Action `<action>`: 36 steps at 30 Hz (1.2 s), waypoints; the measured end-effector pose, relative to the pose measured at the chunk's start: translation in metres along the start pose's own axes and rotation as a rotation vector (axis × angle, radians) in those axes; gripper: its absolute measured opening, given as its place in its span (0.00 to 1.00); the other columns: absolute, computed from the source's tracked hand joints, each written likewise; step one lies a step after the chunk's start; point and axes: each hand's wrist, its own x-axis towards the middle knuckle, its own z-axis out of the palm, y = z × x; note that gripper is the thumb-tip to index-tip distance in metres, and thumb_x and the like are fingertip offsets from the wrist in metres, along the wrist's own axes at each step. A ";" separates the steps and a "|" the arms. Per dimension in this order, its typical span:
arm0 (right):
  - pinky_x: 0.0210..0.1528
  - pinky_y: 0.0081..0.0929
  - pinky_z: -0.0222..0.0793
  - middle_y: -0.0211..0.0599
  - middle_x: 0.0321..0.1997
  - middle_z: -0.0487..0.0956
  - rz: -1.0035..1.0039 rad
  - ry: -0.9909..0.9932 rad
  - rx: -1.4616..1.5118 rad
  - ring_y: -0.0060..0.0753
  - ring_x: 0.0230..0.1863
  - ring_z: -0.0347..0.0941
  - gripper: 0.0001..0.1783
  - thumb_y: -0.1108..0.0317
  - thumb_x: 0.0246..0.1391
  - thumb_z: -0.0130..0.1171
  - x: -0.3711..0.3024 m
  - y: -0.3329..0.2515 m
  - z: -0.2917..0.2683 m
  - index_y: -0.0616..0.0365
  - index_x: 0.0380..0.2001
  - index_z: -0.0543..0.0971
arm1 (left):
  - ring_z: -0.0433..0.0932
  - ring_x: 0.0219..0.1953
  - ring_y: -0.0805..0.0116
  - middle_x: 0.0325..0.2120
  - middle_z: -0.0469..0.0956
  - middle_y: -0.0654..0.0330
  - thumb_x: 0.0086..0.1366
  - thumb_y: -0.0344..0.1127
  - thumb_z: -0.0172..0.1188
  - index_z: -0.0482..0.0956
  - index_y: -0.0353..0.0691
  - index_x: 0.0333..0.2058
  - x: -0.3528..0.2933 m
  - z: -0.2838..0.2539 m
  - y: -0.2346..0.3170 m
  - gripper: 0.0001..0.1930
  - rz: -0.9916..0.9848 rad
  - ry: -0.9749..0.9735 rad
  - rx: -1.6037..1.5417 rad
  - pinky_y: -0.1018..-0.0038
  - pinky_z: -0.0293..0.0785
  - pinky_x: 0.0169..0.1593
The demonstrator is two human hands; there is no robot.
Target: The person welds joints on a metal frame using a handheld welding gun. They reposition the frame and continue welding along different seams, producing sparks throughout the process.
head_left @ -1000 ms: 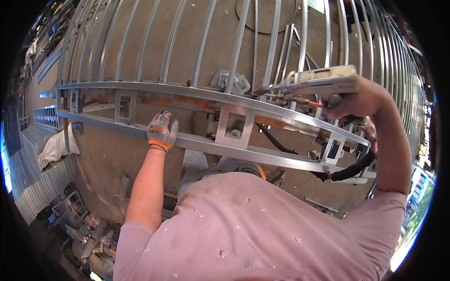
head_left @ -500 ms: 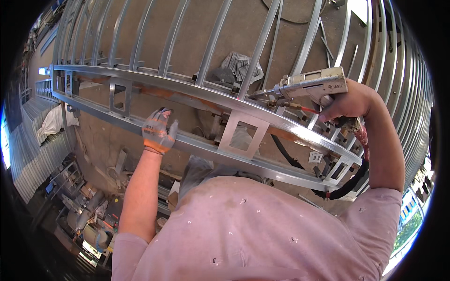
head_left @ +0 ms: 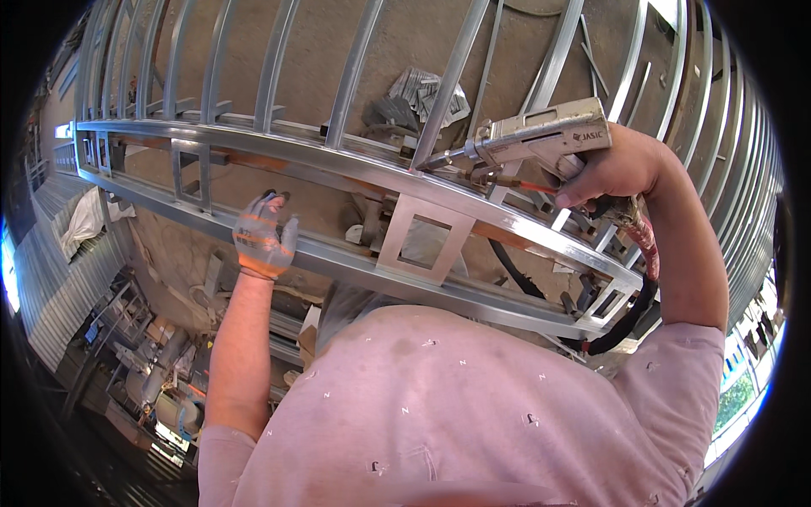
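Note:
My right hand [head_left: 621,173] is bare and wrapped round the grip of a pale metal welding gun [head_left: 541,139]. Its pointed nozzle reaches the foot of a silver upright bar [head_left: 448,80], where that bar meets the far rail [head_left: 338,173] of a metal frame. My left hand [head_left: 263,237], in a grey and orange glove, rests at the near rail [head_left: 338,261] with thumb and fingers apart. A flat plate with a square cutout [head_left: 394,237] bridges the two rails between my hands. My right fingers are partly hidden behind the gun.
A black cable [head_left: 629,325] and red-wrapped hose hang from the gun around the frame's right end. Small metal plates [head_left: 414,97] lie piled on the floor beyond the far rail. Corrugated sheets [head_left: 63,270] stand at the left, with machinery and clutter [head_left: 160,372] lower left.
The welding gun's nozzle has moved left, from just beside the upright's foot onto the joint. The whole view has shifted slightly; my left hand keeps its place on the near rail.

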 end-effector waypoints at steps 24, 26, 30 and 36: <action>0.30 0.29 0.78 0.38 0.34 0.85 -0.018 -0.049 0.043 0.28 0.28 0.80 0.28 0.72 0.41 0.78 0.010 0.008 -0.004 0.65 0.49 0.84 | 0.84 0.46 0.44 0.42 0.86 0.52 0.57 0.32 0.67 0.81 0.38 0.43 0.000 -0.002 0.002 0.15 0.003 -0.028 0.006 0.54 0.81 0.51; 0.30 0.29 0.79 0.39 0.35 0.86 -0.034 -0.037 0.013 0.28 0.29 0.80 0.28 0.71 0.41 0.79 0.011 0.008 -0.005 0.65 0.49 0.84 | 0.84 0.45 0.44 0.41 0.86 0.52 0.56 0.32 0.67 0.81 0.37 0.43 0.002 -0.001 0.002 0.15 -0.009 -0.038 -0.005 0.54 0.81 0.50; 0.31 0.29 0.80 0.40 0.36 0.86 -0.011 -0.030 0.034 0.28 0.30 0.81 0.28 0.71 0.41 0.79 0.010 0.009 -0.003 0.65 0.49 0.84 | 0.84 0.46 0.43 0.40 0.86 0.51 0.56 0.33 0.68 0.81 0.37 0.43 0.001 0.000 0.002 0.15 -0.003 -0.020 0.011 0.54 0.81 0.51; 0.30 0.29 0.80 0.40 0.34 0.86 -0.006 -0.040 0.008 0.28 0.29 0.80 0.28 0.72 0.41 0.78 0.010 0.008 -0.002 0.64 0.50 0.84 | 0.84 0.46 0.42 0.40 0.86 0.50 0.56 0.33 0.68 0.81 0.37 0.43 -0.001 0.002 -0.001 0.15 -0.010 -0.012 -0.041 0.54 0.81 0.51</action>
